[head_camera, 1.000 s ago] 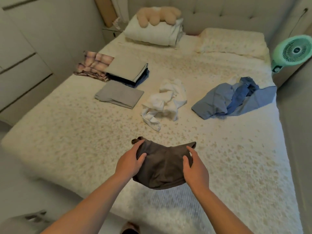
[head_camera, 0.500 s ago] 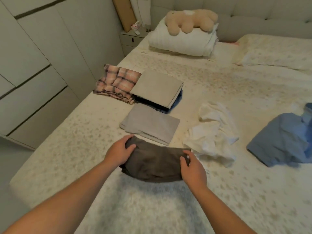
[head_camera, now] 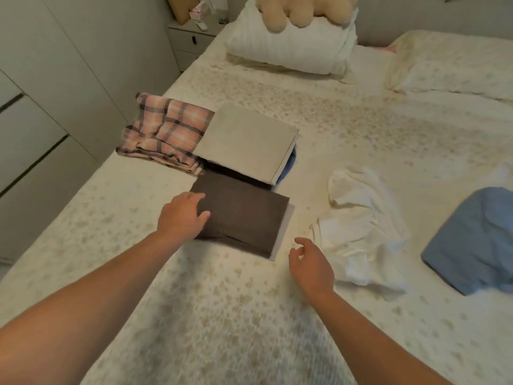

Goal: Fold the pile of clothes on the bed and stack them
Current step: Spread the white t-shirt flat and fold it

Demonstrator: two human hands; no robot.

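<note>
Resting left hand [head_camera: 181, 218] flat on folded brown garment [head_camera: 241, 215], likely settling it atop grey piece [head_camera: 284, 226] just beyond fingertips; right hand [head_camera: 311, 266] empty, fingers slack, beside crumpled white garment [head_camera: 358, 232].

A home bedroom: bed [head_camera: 249, 315], pillow [head_camera: 291, 48], nightstand [head_camera: 188, 43], wardrobe [head_camera: 69, 65].

Five folded garments are lying on the bed, possibly more hidden in the stack: a plaid one [head_camera: 166, 132], a beige one [head_camera: 247, 141] over a blue one [head_camera: 287, 169], and a brown one [head_camera: 241, 215] over a grey one [head_camera: 283, 232]. Two unfolded garments are waiting: a white one [head_camera: 358, 226] and a blue one [head_camera: 472, 240]. Two pillows and one plush toy [head_camera: 302, 9] are sitting at the head.
</note>
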